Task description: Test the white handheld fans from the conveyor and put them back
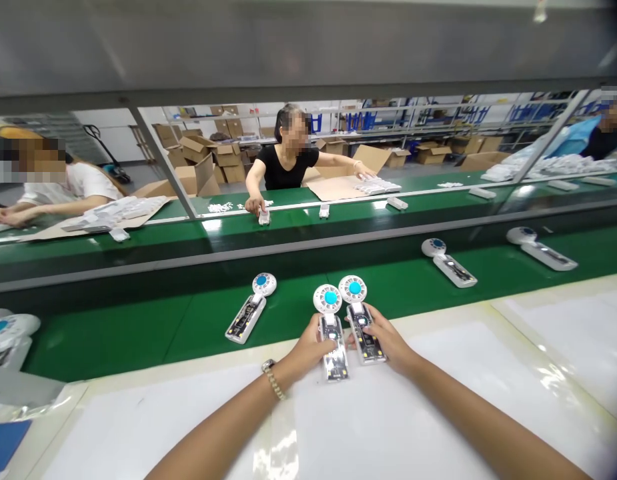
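My left hand (309, 348) grips the handle of a white handheld fan (332, 333) with a round head and blue centre. My right hand (385, 339) grips a second fan of the same kind (361, 320). Both fans lie side by side, heads pointing away from me, at the edge where the white table (388, 427) meets the green conveyor belt (138, 333). Their handles are open and show circuit boards. A third such fan (251, 307) lies on the belt just left of my hands.
Two more fans (448, 262) (541, 248) lie on the belt to the right, another at the far left (8, 333). Across a second belt, a person in black (285, 167) reaches for small white parts; other workers sit at left and right. Cardboard boxes stand behind.
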{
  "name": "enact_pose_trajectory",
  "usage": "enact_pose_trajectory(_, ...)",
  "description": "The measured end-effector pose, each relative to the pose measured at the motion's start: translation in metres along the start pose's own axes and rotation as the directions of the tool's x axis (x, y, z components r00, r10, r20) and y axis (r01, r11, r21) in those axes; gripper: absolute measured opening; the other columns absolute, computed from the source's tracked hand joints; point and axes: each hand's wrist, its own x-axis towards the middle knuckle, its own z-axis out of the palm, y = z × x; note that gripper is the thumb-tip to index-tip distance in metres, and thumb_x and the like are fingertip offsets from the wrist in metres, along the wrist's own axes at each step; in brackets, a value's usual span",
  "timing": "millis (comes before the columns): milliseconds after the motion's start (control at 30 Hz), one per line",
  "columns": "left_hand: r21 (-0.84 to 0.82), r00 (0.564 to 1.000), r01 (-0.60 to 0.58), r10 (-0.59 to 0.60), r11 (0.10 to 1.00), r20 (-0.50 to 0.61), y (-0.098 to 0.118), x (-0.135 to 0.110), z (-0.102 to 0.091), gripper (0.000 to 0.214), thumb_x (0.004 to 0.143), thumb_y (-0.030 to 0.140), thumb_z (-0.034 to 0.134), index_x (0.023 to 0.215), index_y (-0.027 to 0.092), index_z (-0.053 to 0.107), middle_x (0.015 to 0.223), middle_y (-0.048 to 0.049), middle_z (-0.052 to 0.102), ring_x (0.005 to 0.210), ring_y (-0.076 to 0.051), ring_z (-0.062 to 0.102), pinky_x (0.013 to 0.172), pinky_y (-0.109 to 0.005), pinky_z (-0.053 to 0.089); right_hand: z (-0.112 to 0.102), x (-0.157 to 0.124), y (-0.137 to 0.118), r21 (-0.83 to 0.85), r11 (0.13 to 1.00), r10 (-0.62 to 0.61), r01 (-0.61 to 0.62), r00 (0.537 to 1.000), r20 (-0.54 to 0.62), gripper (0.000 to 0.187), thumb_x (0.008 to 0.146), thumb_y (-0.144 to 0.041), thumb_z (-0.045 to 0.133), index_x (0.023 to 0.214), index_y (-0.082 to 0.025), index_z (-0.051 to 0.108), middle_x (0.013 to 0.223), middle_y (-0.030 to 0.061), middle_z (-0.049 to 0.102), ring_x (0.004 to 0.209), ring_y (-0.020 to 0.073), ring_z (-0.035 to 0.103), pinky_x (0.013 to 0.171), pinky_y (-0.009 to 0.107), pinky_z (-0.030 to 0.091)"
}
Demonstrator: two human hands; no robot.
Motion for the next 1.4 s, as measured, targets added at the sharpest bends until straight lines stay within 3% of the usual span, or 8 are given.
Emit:
enact_pose_trajectory(167,-0.006,0.999,-0.005,0.005,1.0,0.036,-0.003,0.002,-0.004,0.051,0.063,0.016,0.068,0.107,0.02,0.044,0.097,-0.0052,0.057,0.09,-0.021,0.059,0.08,-0.037,0.045,-0.003,0.001,0.001,-0.057,0.998,0.0,0.0,1.0,-0.002,0.048,0.067,-0.025,0.061,0.112,-0.028,0.044,0.103,0.0026,0.062,0.07,0.021,0.066,0.068,0.039,0.052)
enact_pose_trajectory(433,-0.065,0.999,0.024,-0.027,0.998,-0.038,0.007,-0.001,0.003,0.045,0.061,0.009,0.063,0.102,0.019,0.046,0.095,-0.0046,0.059,0.081,-0.019,0.061,0.076,-0.036,0.046,-0.008,0.001,0.002,-0.092,0.996,0.013,-0.009,0.999,0.042,0.059,0.069,-0.023,0.061,0.122,-0.026,0.034,0.09,0.0027,0.065,0.073,0.0213,0.066,0.072,0.041,0.052)
enact_pose_trajectory(733,-0.232,0.998,0.064,-0.058,0.971,0.034,0.018,-0.007,0.007,0.041,0.061,0.004,0.065,0.097,0.016,0.05,0.09,-0.007,0.062,0.082,-0.022,0.064,0.078,-0.04,0.048,-0.008,-0.001,0.002,-0.127,0.991,-0.034,0.039,0.999,0.041,0.051,0.07,-0.025,0.062,0.116,-0.026,0.042,0.111,0.0056,0.058,0.091,0.0225,0.062,0.081,0.039,0.048)
enact_pose_trajectory(1067,-0.231,0.997,0.063,-0.051,0.971,0.059,0.016,-0.007,0.005,0.043,0.065,0.004,0.065,0.101,0.017,0.047,0.1,-0.0088,0.06,0.087,-0.023,0.064,0.083,-0.045,0.047,-0.01,0.001,0.004,-0.116,0.992,-0.043,0.052,0.996,0.081,0.051,0.069,-0.022,0.062,0.115,-0.026,0.041,0.103,0.004,0.061,0.082,0.0199,0.064,0.073,0.036,0.051)
enact_pose_trajectory(1400,-0.16,0.999,0.041,-0.043,0.986,-0.008,0.014,-0.007,0.006,0.037,0.065,0.006,0.066,0.096,0.018,0.05,0.092,-0.005,0.06,0.083,-0.018,0.062,0.081,-0.037,0.047,-0.01,0.004,0.007,-0.097,0.995,-0.013,0.023,0.994,0.105,0.054,0.071,-0.019,0.056,0.12,-0.026,0.033,0.087,0.002,0.066,0.075,0.0198,0.066,0.073,0.039,0.052)
